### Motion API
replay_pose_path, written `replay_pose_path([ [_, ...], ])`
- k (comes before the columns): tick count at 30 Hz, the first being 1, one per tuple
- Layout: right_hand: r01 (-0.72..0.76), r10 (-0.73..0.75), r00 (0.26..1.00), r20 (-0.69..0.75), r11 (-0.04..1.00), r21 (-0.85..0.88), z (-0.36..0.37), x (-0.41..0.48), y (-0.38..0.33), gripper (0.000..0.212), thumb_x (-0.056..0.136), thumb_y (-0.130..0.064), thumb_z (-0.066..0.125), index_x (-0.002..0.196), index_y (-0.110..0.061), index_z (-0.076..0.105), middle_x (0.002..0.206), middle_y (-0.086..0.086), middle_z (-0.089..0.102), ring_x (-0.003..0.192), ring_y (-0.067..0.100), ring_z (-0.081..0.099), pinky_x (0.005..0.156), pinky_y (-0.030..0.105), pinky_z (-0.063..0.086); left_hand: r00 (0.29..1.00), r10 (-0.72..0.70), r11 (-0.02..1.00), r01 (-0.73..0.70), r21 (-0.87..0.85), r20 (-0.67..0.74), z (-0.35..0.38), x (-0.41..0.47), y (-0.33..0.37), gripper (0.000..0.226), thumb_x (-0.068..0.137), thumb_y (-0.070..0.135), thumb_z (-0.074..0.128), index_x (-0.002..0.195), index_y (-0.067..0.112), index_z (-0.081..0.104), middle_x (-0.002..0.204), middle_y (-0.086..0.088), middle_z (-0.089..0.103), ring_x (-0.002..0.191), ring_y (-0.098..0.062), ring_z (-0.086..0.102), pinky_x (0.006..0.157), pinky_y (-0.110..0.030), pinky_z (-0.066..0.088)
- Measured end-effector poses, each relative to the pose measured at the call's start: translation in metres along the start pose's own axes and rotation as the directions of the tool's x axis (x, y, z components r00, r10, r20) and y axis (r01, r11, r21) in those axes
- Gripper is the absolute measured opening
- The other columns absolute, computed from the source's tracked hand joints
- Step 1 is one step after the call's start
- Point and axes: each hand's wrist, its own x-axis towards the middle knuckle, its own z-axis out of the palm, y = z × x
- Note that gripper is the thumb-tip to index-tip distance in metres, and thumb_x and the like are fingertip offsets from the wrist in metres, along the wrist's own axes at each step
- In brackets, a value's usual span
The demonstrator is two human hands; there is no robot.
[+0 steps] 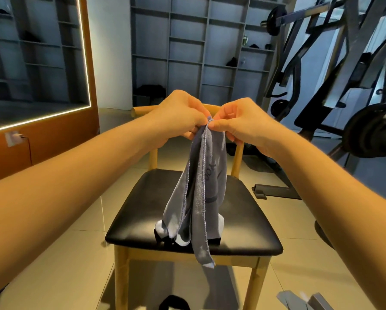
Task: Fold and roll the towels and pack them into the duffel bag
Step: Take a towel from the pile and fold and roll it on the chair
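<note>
L hand [180, 115] & R hand [239, 121] are raised side by side, nearly touching, each pinching the top edge of the grey towel [201, 198] betw. thumb & fingers. Towel hangs in loose folds over the chair [140, 209], its tip past the seat's front edge. A white-black thing [159, 227] sits on the seat behind it; can't tell what.

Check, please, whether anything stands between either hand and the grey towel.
Nothing visible does: the left hand and the right hand both pinch the grey towel at its top edge. It hangs over the black chair seat, partly hiding a white-and-black item lying there.
</note>
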Motion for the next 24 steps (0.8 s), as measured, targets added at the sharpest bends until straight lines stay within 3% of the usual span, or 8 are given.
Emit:
replay_pose_path([
  [4,-0.039,0.047,0.991,-0.129,0.997,0.062,0.011,0.0,0.01,0.017,0.094,-0.017,0.064,0.08,-0.009,0.065,0.066,0.01,0.055,0.061,0.021,0.05,0.047,0.024,0.04,0.994,0.081,0.983,-0.068,0.172,-0.072,0.022,-0.013,-0.023,0.015,0.087,0.014,0.074,0.099,0.019,0.067,0.086,-0.002,0.071,0.082,-0.019,0.071,0.075,-0.041,0.063],
  [8,-0.206,0.265,0.949,-0.17,0.931,0.302,0.017,0.004,0.029,0.012,0.095,-0.019,0.062,0.103,-0.01,0.067,0.085,0.01,0.06,0.064,0.018,0.055,0.048,0.021,0.044,0.995,0.032,0.969,-0.008,0.247,-0.093,0.039,-0.039,-0.067,0.009,0.074,0.026,0.072,0.082,0.024,0.07,0.071,0.004,0.071,0.07,-0.015,0.068,0.074,-0.045,0.06],
  [12,-0.29,0.473,0.879,-0.055,0.623,0.726,0.024,0.005,0.054,0.021,0.097,-0.014,0.056,0.116,-0.006,0.055,0.082,0.006,0.059,0.049,0.009,0.061,0.047,0.022,0.051,0.984,-0.029,0.961,0.076,0.266,-0.175,0.049,-0.066,-0.111,0.011,0.07,0.029,0.058,0.073,0.025,0.068,0.069,0.009,0.067,0.069,-0.015,0.063,0.069,-0.04,0.056],
  [15,-0.193,0.549,0.835,-0.045,0.367,0.91,0.033,0.006,0.078,0.027,0.097,-0.008,0.055,0.124,-0.003,0.056,0.105,0.018,0.068,0.073,0.021,0.075,0.058,0.032,0.06,0.963,-0.024,0.947,0.108,0.302,-0.268,0.06,-0.087,-0.141,0.018,0.082,0.017,0.064,0.072,0.031,0.065,0.074,0.013,0.062,0.068,-0.008,0.059,0.066,-0.033,0.049],
  [17,-0.154,0.574,0.818,-0.033,0.275,0.949,0.041,0.005,0.094,0.031,0.097,-0.007,0.057,0.127,-0.002,0.056,0.112,0.023,0.069,0.079,0.028,0.077,0.062,0.036,0.062,0.959,0.019,0.945,0.075,0.318,-0.283,0.07,-0.1,-0.152,0.016,0.088,0.017,0.066,0.081,0.032,0.069,0.081,0.012,0.064,0.074,-0.008,0.06,0.069,-0.036,0.054],
  [19,-0.146,0.573,0.82,-0.015,0.234,0.961,0.051,0.004,0.104,0.029,0.098,-0.007,0.059,0.126,0.0,0.057,0.1,0.02,0.073,0.079,0.03,0.077,0.065,0.038,0.063,0.966,0.079,0.946,0.004,0.325,-0.244,0.084,-0.11,-0.156,0.008,0.092,0.022,0.066,0.09,0.028,0.071,0.085,0.01,0.066,0.078,-0.01,0.062,0.071,-0.039,0.056],
  [22,-0.118,0.561,0.827,-0.033,0.231,0.966,0.06,0.002,0.122,0.025,0.1,-0.01,0.059,0.122,0.002,0.06,0.057,0.004,0.067,0.083,0.029,0.077,0.079,0.043,0.064,0.967,0.167,0.946,-0.102,0.308,-0.194,0.11,-0.114,-0.15,0.003,0.092,0.026,0.07,0.09,0.024,0.071,0.084,0.011,0.066,0.077,-0.01,0.061,0.07,-0.037,0.054],
  [24,-0.107,0.571,0.819,-0.061,0.255,0.961,0.063,-0.002,0.136,0.023,0.1,-0.01,0.06,0.12,0.002,0.061,0.065,0.005,0.069,0.081,0.027,0.077,0.08,0.041,0.063,0.969,0.188,0.949,-0.136,0.284,-0.162,0.134,-0.112,-0.147,0.004,0.09,0.024,0.072,0.088,0.022,0.07,0.082,0.01,0.066,0.075,-0.009,0.059,0.069,-0.034,0.05],
])
